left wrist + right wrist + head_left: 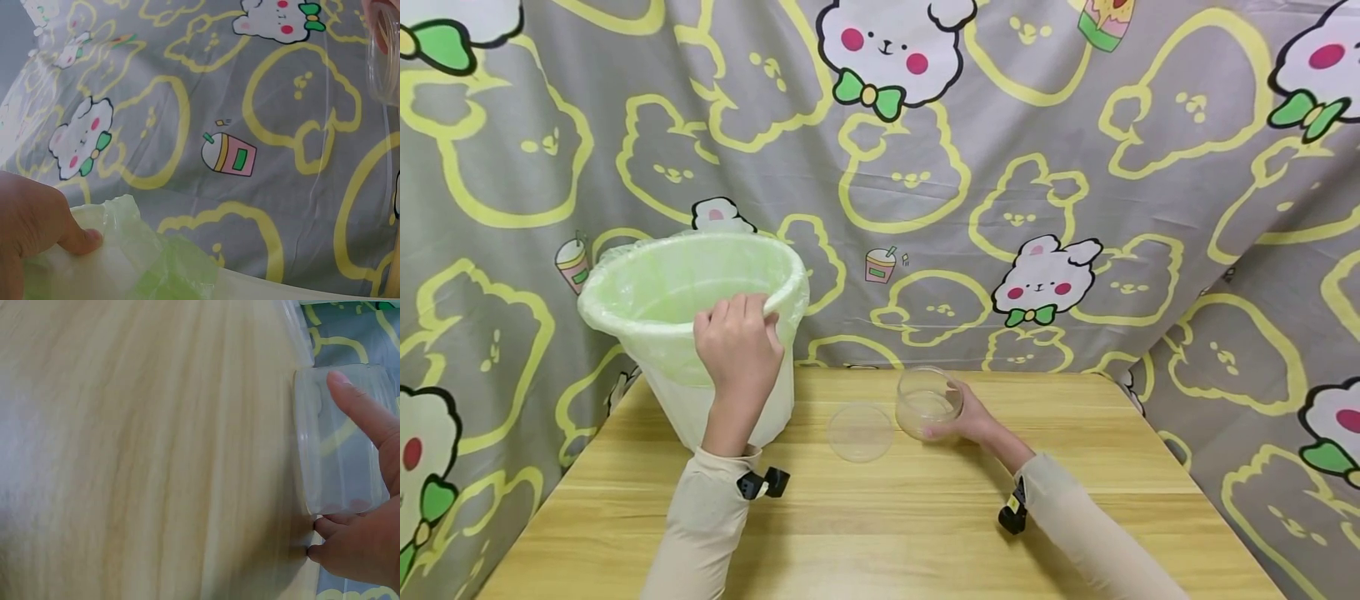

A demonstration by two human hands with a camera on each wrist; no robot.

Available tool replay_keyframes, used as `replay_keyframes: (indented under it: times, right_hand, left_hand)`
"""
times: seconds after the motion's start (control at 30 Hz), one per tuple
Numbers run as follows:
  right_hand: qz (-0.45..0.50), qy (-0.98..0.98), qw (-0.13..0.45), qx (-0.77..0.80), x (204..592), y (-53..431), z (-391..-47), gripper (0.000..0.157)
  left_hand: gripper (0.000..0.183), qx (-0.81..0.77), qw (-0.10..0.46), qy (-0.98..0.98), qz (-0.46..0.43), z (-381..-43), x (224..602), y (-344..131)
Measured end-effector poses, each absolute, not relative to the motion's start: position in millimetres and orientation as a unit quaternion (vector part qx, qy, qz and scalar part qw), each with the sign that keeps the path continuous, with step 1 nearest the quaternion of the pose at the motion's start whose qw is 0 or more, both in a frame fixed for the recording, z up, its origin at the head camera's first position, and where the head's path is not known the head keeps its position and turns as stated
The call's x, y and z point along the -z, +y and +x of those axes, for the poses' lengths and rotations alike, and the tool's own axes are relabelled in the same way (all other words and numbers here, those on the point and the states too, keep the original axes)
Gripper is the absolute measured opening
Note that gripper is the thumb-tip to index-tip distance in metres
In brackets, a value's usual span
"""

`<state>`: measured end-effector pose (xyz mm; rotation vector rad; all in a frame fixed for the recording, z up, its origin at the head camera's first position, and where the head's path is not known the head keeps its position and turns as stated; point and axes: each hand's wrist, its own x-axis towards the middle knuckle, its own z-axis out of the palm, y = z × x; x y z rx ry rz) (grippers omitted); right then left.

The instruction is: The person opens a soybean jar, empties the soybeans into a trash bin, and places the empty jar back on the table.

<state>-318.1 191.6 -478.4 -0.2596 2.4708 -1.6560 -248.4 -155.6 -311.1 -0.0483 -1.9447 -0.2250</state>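
Observation:
A pale green bin [700, 292] lined with a thin translucent plastic bag stands at the table's left, tilted somewhat toward me. My left hand [741, 337] grips its near rim, fingers over the edge; the left wrist view shows the thumb on the crinkled bag liner [125, 250]. On the right, my right hand [970, 415] holds a clear round container [927, 404] by its side, thumb on the near side. The container is upright on the table with its top uncovered. A clear round lid [861, 432] lies flat on the wood between the bin and the container.
The wooden table [880, 525] reaches back to a grey curtain [925, 267] printed with yellow and white cartoon animals, which also hangs along both sides. Small black cameras are strapped at both wrists, over beige sleeves [707, 525].

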Motion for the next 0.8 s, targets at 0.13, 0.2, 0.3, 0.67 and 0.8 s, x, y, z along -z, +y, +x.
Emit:
replay_keyframes:
  times: [0.13, 0.2, 0.3, 0.67, 0.8]
  right_hand:
    - [-0.079, 0.831, 0.083, 0.544, 480.3, 193.6, -317.3, 0.12]
    - [-0.077, 0.831, 0.083, 0.544, 480.6, 193.9, -317.2, 0.12]
    - [-0.076, 0.833, 0.085, 0.542, 479.8, 194.6, -316.8, 0.121]
    - [-0.098, 0.846, 0.102, 0.514, 453.0, 205.7, -318.2, 0.125]
    - [-0.124, 0.86, 0.097, 0.486, 433.9, 208.9, -319.4, 0.118]
  left_hand:
    - [0.014, 0.097, 0.56, -0.823, -0.021, -248.2, 311.2, -155.0]
    - [0.014, 0.096, 0.56, -0.822, -0.021, -248.3, 311.2, -154.6]
    - [0.014, 0.094, 0.562, -0.822, -0.022, -248.0, 310.8, -153.4]
    - [0.022, 0.112, 0.557, -0.823, -0.027, -245.6, 311.8, -150.8]
    - [0.044, 0.156, 0.547, -0.822, -0.042, -242.1, 312.9, -143.6]
